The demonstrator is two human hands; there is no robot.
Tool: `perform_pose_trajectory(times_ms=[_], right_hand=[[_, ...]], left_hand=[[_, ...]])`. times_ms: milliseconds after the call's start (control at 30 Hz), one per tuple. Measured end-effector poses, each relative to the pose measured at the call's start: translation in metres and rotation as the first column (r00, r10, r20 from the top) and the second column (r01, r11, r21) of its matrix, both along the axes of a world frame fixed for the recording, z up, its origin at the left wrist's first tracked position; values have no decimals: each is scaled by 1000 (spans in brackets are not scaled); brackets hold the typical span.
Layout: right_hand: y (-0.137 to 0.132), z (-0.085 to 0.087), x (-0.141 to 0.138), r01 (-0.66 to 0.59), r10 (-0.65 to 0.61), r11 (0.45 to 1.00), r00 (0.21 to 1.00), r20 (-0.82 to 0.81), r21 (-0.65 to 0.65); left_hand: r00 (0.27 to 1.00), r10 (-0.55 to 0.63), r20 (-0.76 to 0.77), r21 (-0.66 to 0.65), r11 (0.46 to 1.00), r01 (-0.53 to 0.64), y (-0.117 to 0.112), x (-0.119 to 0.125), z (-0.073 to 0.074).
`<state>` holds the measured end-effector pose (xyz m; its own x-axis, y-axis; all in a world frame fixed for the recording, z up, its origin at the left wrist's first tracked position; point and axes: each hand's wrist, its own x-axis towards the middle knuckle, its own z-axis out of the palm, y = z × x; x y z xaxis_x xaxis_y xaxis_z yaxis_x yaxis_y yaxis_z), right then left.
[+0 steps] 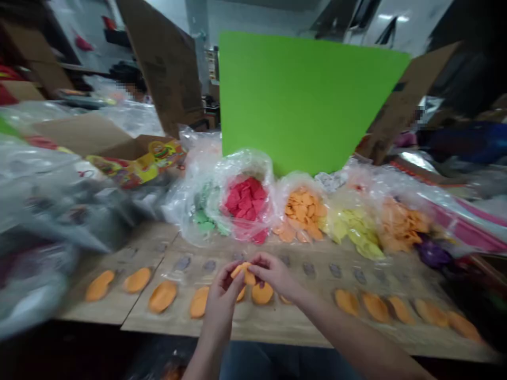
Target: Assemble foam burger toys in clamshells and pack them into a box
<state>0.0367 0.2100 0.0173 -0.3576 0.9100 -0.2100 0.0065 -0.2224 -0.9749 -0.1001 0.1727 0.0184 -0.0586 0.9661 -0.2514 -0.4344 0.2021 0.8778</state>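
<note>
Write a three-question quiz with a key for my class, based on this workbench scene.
1. What colour is the piece held between the left hand and right hand?
2. True or false: the clear bag of red pieces sits between the bag of green pieces and the bag of orange pieces.
3. The orange ovals lie on: A) a wooden board, B) a green sheet, C) a plastic bag.

Key: 1 orange; 2 true; 3 A.
</note>
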Motion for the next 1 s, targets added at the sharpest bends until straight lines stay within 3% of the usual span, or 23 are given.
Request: perform_pose_trajectory(times_ms=[133, 200, 267, 333, 400, 467, 600, 700, 800, 900, 1000], right_hand=[[6, 9, 68, 144, -170, 975, 974, 150, 170], [16, 16, 95, 215, -305, 912, 926, 225, 350], [36, 22, 122, 280, -509, 778, 806, 303, 562], [64, 23, 149, 260, -667, 682, 605, 435, 684], [92, 16, 169, 183, -675, 718, 422, 606, 672], [109, 5, 181, 107, -601, 790, 332, 727, 604], [99, -9, 188, 8, -557, 815, 287, 780, 579], [77, 1, 206, -93, -587, 770, 284, 758, 631], [61, 15, 253, -36, -668, 721, 232, 707, 692], [52, 14, 320, 172, -627, 778, 136, 767, 605], [46, 1, 380, 217, -528, 842, 142, 837, 494]], left_hand=[[958, -110, -263, 47, 991, 127, 28, 53, -7], [940, -163, -300, 48, 981, 186, 41, 76, -7], [938, -183, -295, 76, 974, 214, 52, 95, -4], [937, -177, -301, 118, 968, 221, 60, 107, 0], [930, -159, -332, 143, 966, 216, 66, 111, 3], [916, -152, -372, 143, 965, 219, 69, 109, 2], [885, -118, -450, 134, 971, 198, 74, 97, -9], [854, -104, -510, 141, 969, 202, 83, 102, -12], [802, -127, -584, 193, 938, 289, 92, 132, -1], [753, -141, -643, 274, 876, 398, 100, 184, 20], [673, -87, -735, 339, 812, 476, 115, 246, 40]])
